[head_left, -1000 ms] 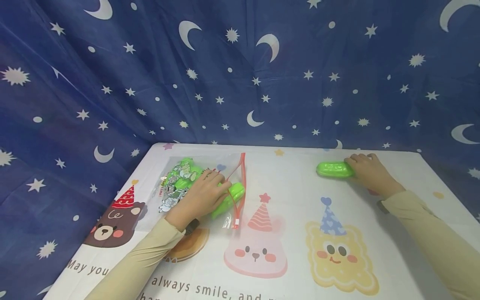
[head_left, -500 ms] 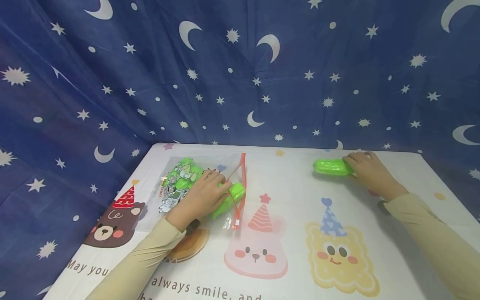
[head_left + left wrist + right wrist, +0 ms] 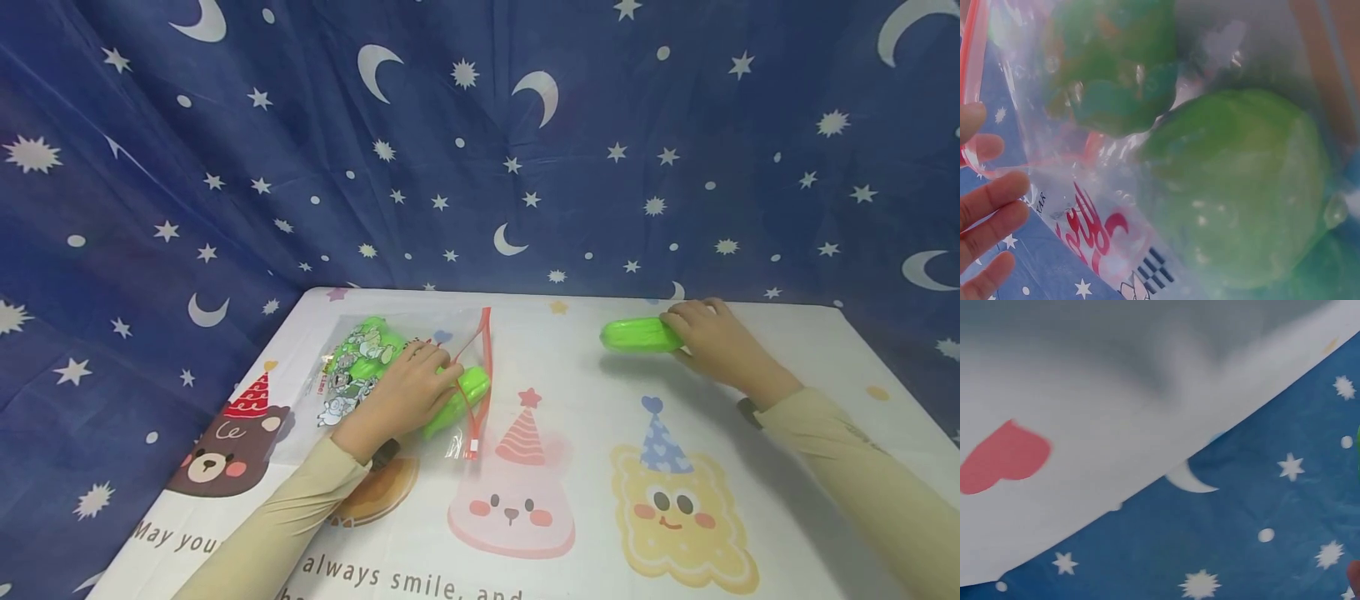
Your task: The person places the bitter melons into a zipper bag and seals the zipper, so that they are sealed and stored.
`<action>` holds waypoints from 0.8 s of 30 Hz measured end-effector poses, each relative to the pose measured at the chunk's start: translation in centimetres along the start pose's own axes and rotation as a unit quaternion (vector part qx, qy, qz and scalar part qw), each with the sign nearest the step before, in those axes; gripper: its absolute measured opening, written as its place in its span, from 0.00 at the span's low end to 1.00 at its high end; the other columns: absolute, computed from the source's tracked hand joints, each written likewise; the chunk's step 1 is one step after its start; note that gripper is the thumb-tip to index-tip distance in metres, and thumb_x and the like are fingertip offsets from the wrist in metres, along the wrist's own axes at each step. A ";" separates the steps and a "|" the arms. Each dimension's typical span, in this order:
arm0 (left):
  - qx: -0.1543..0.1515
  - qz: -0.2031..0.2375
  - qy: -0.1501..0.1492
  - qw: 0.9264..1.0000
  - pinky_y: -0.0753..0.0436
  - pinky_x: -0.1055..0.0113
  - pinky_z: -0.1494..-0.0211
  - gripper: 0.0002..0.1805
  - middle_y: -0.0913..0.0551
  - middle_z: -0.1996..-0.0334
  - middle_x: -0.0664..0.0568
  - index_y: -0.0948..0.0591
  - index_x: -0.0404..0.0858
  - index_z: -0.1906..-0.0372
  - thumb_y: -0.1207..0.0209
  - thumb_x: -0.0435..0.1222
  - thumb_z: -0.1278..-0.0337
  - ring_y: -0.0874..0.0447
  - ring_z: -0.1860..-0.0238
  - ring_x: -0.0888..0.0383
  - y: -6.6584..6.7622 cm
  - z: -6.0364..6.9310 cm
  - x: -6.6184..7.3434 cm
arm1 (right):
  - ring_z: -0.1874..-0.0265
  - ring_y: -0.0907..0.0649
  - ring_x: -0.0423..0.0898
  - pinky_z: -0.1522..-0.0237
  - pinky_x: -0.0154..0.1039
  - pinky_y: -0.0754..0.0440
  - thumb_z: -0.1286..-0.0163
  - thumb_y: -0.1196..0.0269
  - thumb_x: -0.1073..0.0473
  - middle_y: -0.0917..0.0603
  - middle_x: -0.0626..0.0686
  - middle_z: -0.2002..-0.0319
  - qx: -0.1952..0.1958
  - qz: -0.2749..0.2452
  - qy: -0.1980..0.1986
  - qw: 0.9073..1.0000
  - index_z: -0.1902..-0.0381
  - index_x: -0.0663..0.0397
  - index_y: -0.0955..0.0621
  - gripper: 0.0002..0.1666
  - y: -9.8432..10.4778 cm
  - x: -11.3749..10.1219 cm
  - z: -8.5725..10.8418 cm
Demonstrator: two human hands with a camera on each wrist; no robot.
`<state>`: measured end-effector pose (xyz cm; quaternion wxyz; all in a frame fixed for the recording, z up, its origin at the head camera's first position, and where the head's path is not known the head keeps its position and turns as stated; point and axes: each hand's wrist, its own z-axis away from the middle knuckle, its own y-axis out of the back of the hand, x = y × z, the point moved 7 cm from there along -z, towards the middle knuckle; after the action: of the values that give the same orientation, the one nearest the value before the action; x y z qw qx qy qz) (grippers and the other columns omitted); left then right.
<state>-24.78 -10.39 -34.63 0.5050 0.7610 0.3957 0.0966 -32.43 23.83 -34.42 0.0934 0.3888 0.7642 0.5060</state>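
A clear zip bag (image 3: 352, 333) with a red zip edge (image 3: 486, 346) and printed cartoon figures lies at the left of the table. My left hand (image 3: 408, 387) is over its mouth and pinches the zip edge between thumb and fingers (image 3: 997, 194). Inside the bag are bright green things; a rounded green one (image 3: 1241, 181) shows up close in the left wrist view. My right hand (image 3: 716, 342) grips one end of a glossy green cucumber-like toy (image 3: 637, 335), held level just over the tabletop. Only a fingertip and a green sliver show in the right wrist view.
The table wears a white cloth (image 3: 592, 517) printed with party animals, a biscuit figure and lettering. A dark blue curtain (image 3: 570, 217) with moons and stars hangs behind and along the left side.
My right hand has moved to the left with the green cucumber-like toy, a little off the table. The left hand and the zip bag have stayed in place.
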 end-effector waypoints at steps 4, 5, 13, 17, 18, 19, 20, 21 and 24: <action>-0.001 0.001 0.003 1.000 0.26 0.56 0.44 0.07 0.21 0.69 0.52 0.23 0.43 0.65 0.38 0.39 0.48 0.22 0.60 0.52 0.0 0.1 0.0 | 0.60 0.21 0.60 0.57 0.59 0.27 0.64 0.26 0.66 0.19 0.61 0.62 0.023 -0.006 0.016 1.000 0.58 0.63 0.23 0.31 0.3 -1.1 -0.6; -0.002 0.000 0.003 1.000 0.26 0.56 0.44 0.07 0.21 0.69 0.52 0.23 0.44 0.65 0.38 0.39 0.48 0.22 0.60 0.52 -0.1 0.1 0.0 | 0.60 0.21 0.59 0.57 0.59 0.27 0.65 0.26 0.66 0.19 0.61 0.62 0.028 -0.006 0.020 0.999 0.58 0.63 0.23 0.31 0.4 -1.3 -0.8; -0.004 0.002 0.004 1.000 0.26 0.57 0.45 0.08 0.21 0.69 0.52 0.23 0.44 0.64 0.38 0.39 0.48 0.22 0.60 0.51 -0.1 0.1 0.0 | 0.61 0.20 0.59 0.57 0.58 0.25 0.64 0.26 0.68 0.19 0.60 0.63 0.058 -0.022 0.051 0.997 0.57 0.63 0.23 0.31 1.0 -3.4 -1.9; -0.002 0.002 0.005 1.000 0.26 0.57 0.46 0.08 0.21 0.69 0.52 0.23 0.43 0.65 0.37 0.39 0.48 0.22 0.60 0.51 0.0 0.1 -0.1 | 0.62 0.19 0.58 0.57 0.57 0.25 0.65 0.25 0.68 0.19 0.59 0.63 0.069 -0.030 0.065 0.995 0.57 0.63 0.23 0.32 1.2 -4.4 -2.4; -0.002 0.002 0.005 1.000 0.26 0.57 0.46 0.08 0.21 0.69 0.52 0.23 0.44 0.65 0.37 0.39 0.48 0.22 0.60 0.51 0.0 0.1 -0.1 | 0.62 0.19 0.58 0.57 0.57 0.25 0.65 0.24 0.67 0.19 0.59 0.63 0.071 -0.031 0.069 0.995 0.56 0.63 0.23 0.33 1.3 -4.6 -2.5; -0.002 0.002 0.005 1.000 0.26 0.57 0.47 0.08 0.21 0.69 0.52 0.23 0.44 0.65 0.37 0.40 0.48 0.22 0.60 0.51 0.0 0.1 -0.1 | 0.62 0.19 0.58 0.56 0.57 0.25 0.65 0.24 0.67 0.19 0.59 0.63 0.072 -0.031 0.072 0.994 0.56 0.63 0.23 0.33 1.3 -4.9 -2.6; -0.002 0.002 0.005 1.000 0.26 0.57 0.47 0.08 0.21 0.69 0.52 0.23 0.44 0.65 0.37 0.39 0.48 0.22 0.60 0.52 0.0 0.1 -0.1 | 0.62 0.19 0.57 0.56 0.56 0.24 0.66 0.23 0.66 0.19 0.59 0.63 0.072 -0.031 0.076 0.994 0.57 0.63 0.22 0.34 1.3 -5.2 -2.7; -0.002 0.002 0.005 1.000 0.26 0.57 0.46 0.08 0.21 0.69 0.52 0.23 0.44 0.65 0.37 0.40 0.48 0.22 0.60 0.52 0.0 0.1 -0.1 | 0.62 0.19 0.57 0.56 0.56 0.24 0.66 0.23 0.65 0.18 0.59 0.63 0.070 -0.030 0.079 0.994 0.56 0.63 0.22 0.34 1.2 -5.4 -2.8; -0.003 0.003 0.005 1.000 0.26 0.57 0.46 0.07 0.21 0.69 0.52 0.23 0.44 0.65 0.37 0.39 0.48 0.22 0.60 0.52 -0.1 0.0 -0.1 | 0.62 0.18 0.55 0.55 0.54 0.24 0.66 0.22 0.63 0.18 0.58 0.63 0.061 -0.028 0.087 0.994 0.56 0.63 0.22 0.35 0.9 -6.3 -3.1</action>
<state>-24.88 -10.49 -34.66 0.5054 0.7598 0.3958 0.1028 -29.40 17.47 -33.77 0.0163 0.3268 0.8095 0.4875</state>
